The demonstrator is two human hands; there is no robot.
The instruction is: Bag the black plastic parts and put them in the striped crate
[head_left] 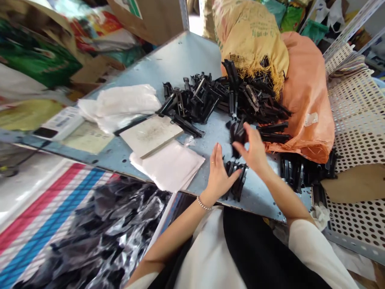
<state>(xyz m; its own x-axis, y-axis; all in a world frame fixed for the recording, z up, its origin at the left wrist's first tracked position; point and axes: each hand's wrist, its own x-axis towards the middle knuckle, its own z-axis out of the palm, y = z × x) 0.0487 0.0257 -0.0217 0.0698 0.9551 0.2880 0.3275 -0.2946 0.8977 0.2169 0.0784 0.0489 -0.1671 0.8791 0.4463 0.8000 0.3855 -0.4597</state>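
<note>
My right hand (255, 154) pinches a long black plastic part (237, 136) between thumb and fingers, just above the table; it is slightly blurred, and I cannot tell if it is one piece or two. Below it, a short row of similar black parts (240, 182) stands at the table's front edge. Beside that row is my left hand (219, 178), fingers stretched out and thumb apart, the thumb reaching over the parts. A large heap of loose black parts (201, 98) spreads farther back, spilling from the mouth of a yellow woven sack (251, 32).
An orange sack (309, 96) lies at the right, with more black parts (296, 170) before it. Left of my hands are a flat board (152, 134), white plastic bags (171, 164) and a white device (60, 122). A striped bag (57, 204) holding black wrapped pieces stands below the table (192, 52).
</note>
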